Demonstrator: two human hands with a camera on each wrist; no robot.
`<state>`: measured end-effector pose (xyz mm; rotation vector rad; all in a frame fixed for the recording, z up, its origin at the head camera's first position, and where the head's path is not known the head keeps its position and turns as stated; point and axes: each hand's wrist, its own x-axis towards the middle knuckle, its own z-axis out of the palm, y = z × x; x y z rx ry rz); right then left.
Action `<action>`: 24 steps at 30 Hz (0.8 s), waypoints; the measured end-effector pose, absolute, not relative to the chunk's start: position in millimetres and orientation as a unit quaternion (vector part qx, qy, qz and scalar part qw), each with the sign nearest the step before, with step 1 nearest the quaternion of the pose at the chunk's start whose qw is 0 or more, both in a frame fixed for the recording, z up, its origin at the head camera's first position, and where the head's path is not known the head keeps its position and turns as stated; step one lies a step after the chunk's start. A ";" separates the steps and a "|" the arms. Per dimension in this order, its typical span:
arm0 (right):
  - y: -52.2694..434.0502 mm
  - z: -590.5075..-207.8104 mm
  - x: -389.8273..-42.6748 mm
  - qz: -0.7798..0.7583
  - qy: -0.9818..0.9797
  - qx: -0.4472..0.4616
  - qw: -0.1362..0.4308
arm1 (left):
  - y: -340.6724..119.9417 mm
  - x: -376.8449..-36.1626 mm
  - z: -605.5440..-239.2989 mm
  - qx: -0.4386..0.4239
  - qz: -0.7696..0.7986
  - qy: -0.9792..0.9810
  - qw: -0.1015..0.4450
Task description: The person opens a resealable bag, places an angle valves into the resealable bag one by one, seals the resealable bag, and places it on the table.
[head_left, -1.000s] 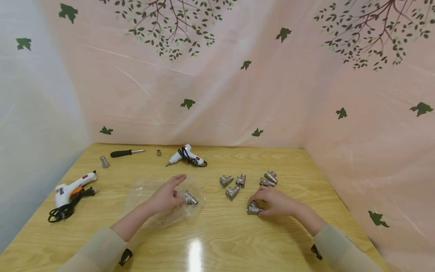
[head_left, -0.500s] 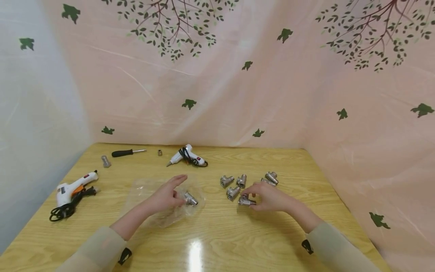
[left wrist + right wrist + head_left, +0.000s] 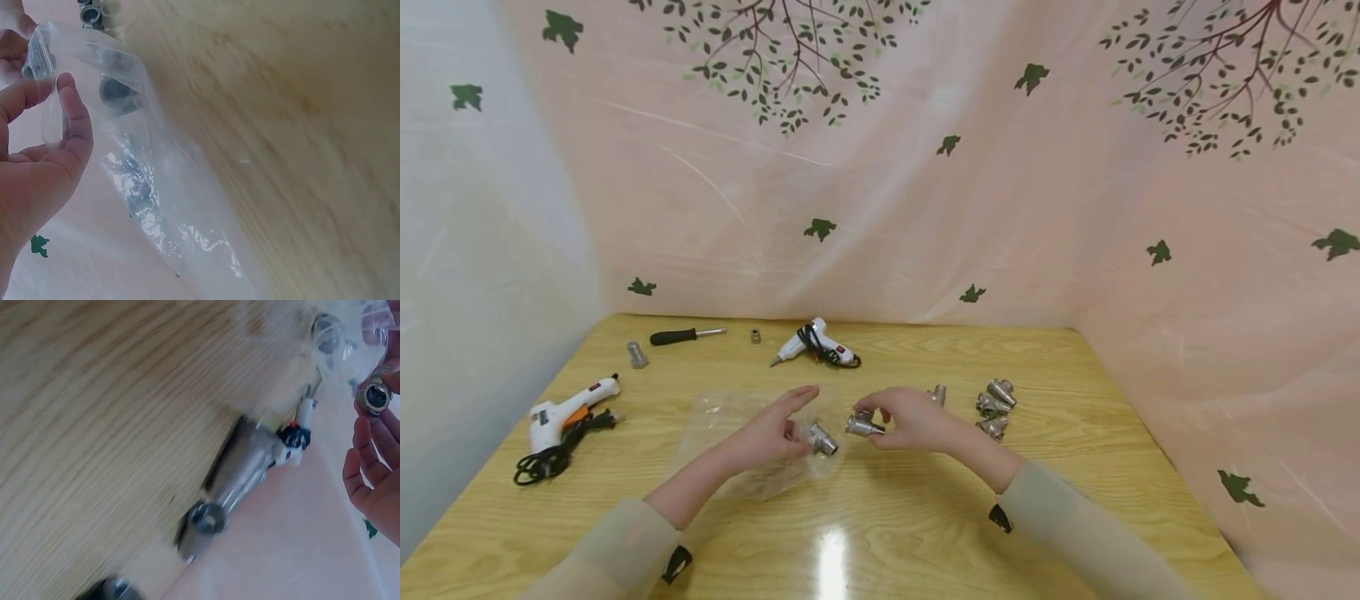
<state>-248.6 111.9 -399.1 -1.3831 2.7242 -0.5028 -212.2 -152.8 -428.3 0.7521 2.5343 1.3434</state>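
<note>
My left hand (image 3: 769, 432) pinches the edge of a clear plastic bag (image 3: 711, 429), keeping its mouth apart; the left wrist view shows thumb and finger at the zip strip. Inside the bag lies a metal tee pipe fitting (image 3: 823, 440), dark through the plastic (image 3: 153, 187). A second tee fitting (image 3: 860, 425) is between the thumb and fingers of my right hand (image 3: 913, 419), just right of the bag's mouth. Its round open end (image 3: 376, 396) shows in the right wrist view.
Several loose tee fittings (image 3: 994, 406) lie to the right, and another fitting (image 3: 937, 394) is partly behind my right hand. Two white glue guns (image 3: 820, 343), a screwdriver (image 3: 677, 337), a bolt (image 3: 637, 355) and a small nut (image 3: 756, 337) lie at the back and left.
My right hand has lifted the tee fitting from the right group and carried it left to the bag's mouth. My left hand has stayed at the bag.
</note>
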 end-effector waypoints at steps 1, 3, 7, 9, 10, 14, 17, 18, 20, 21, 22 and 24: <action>105.6 -400.8 -249.9 -0.157 0.880 -0.448 0.024 | -152.9 -211.8 -428.0 0.254 0.453 0.850 0.090; 94.4 -404.1 -252.3 -0.153 0.878 -0.453 0.029 | -152.6 -211.2 -427.6 0.255 0.455 0.848 0.094; 76.7 -410.7 -256.3 -0.155 0.868 -0.469 0.038 | -151.6 -209.7 -427.2 0.256 0.471 0.837 0.110; 69.6 -413.0 -257.5 -0.161 0.863 -0.478 0.046 | -150.7 -208.7 -426.6 0.254 0.480 0.832 0.115; 66.6 -413.9 -258.0 -0.164 0.859 -0.482 0.050 | -150.2 -208.1 -426.0 0.254 0.485 0.828 0.117; 58.0 -417.6 -258.7 -0.168 0.851 -0.493 0.070 | -148.1 -206.6 -422.4 0.255 0.505 0.816 0.120; 54.2 -420.0 -256.7 -0.176 0.842 -0.504 0.080 | -146.4 -206.2 -419.4 0.253 0.518 0.808 0.122; 53.3 -421.1 -255.8 -0.176 0.840 -0.507 0.081 | -146.0 -206.1 -418.7 0.250 0.520 0.808 0.123; 51.8 -424.0 -253.9 -0.185 0.835 -0.510 0.091 | -145.2 -206.4 -418.1 0.247 0.524 0.805 0.125; 51.4 -425.3 -253.0 -0.188 0.834 -0.510 0.095 | -144.7 -206.6 -418.0 0.246 0.525 0.805 0.125; 51.1 -426.4 -252.1 -0.191 0.832 -0.511 0.100 | -144.4 -206.8 -418.0 0.246 0.524 0.806 0.125; 51.7 -428.0 -250.9 -0.199 0.829 -0.511 0.107 | -144.0 -207.4 -418.6 0.246 0.525 0.805 0.124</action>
